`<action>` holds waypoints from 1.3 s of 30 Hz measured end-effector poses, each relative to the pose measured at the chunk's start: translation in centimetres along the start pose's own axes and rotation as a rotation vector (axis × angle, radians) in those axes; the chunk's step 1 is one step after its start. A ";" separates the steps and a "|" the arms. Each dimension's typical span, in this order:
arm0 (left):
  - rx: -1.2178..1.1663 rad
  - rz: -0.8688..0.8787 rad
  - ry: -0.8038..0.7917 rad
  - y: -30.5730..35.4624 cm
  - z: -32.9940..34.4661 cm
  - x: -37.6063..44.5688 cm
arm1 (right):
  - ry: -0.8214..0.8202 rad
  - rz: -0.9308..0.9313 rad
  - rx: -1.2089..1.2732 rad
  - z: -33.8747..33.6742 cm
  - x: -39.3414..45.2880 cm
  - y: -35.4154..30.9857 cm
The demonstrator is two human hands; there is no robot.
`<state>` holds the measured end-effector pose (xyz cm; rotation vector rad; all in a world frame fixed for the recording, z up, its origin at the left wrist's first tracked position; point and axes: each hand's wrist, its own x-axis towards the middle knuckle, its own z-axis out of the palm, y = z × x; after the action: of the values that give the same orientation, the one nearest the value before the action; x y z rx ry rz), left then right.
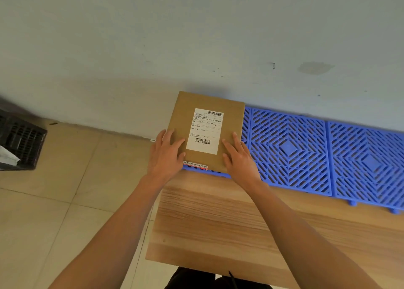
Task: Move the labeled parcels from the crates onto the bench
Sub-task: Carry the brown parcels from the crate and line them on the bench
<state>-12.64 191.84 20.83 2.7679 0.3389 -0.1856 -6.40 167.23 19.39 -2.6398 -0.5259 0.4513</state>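
Observation:
A flat brown cardboard parcel (227, 114) with a white barcode label lies on the left end of the blue plastic grid mat (288, 149) that covers the back of the wooden bench (218, 223). My left hand (167, 155) rests flat on the parcel's near left corner with its fingers straight. Resting on the near right edge is my right hand (239, 157), fingers also straight. Neither hand curls round the parcel. A red and white tape strip shows on the parcel's front edge.
A black slatted crate (24, 140) stands on the tiled floor at the far left, with something white inside it. The grey wall runs right behind the bench. More blue grid panels (369, 164) stretch to the right along the bench.

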 end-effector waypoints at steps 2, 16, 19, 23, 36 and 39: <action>0.076 0.055 -0.001 0.7 -0.5 0.2 | -0.051 0.006 -0.042 -0.9 0.1 0.0; 0.072 0.308 -0.065 13.8 -2.0 -1.2 | 0.084 0.145 0.025 -9.4 -9.3 5.1; 0.099 0.404 -0.085 19.1 -1.5 -2.7 | 0.135 0.228 0.037 -11.6 -14.2 8.3; 0.139 0.550 -0.101 27.3 -0.4 -7.1 | 0.245 0.320 0.042 -14.5 -23.1 13.2; 0.206 0.948 -0.128 53.0 5.0 -27.0 | 0.570 0.644 0.036 -19.3 -54.6 25.6; 0.194 1.037 -0.146 57.7 6.3 -30.5 | 0.620 0.727 0.031 -19.6 -60.3 27.7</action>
<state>-27.85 130.61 38.59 2.6939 -1.1750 -0.1478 -43.63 111.88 37.66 -2.6671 0.6364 -0.1801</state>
